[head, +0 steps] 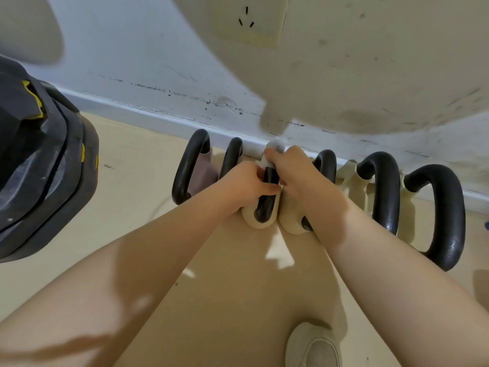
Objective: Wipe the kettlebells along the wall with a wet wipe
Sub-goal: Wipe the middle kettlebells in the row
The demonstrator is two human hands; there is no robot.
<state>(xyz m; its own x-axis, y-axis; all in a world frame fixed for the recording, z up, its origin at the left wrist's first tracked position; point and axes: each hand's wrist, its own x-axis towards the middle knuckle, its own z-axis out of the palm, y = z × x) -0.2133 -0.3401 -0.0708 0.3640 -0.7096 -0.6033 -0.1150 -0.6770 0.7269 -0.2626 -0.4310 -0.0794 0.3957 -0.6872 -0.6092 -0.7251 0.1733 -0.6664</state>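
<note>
1. Left hand (pixel 248 181), arm stretched forward, has its grip closed around the black handle (pixel 267 197) of a cream kettlebell (pixel 251 221) in the row on the floor (pixel 132 181) by the far wall (pixel 158 75).
2. Right hand (pixel 293 173), just beside it, pinches a white wet wipe (pixel 275 149) against the handle's far end.

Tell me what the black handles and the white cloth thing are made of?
The black looped kettlebell handles look like coated metal: glossy, slightly pebbled, with bright highlights. The white wet wipe in the right hand looks like soft, thin fabric, since it bunches and folds.
</note>
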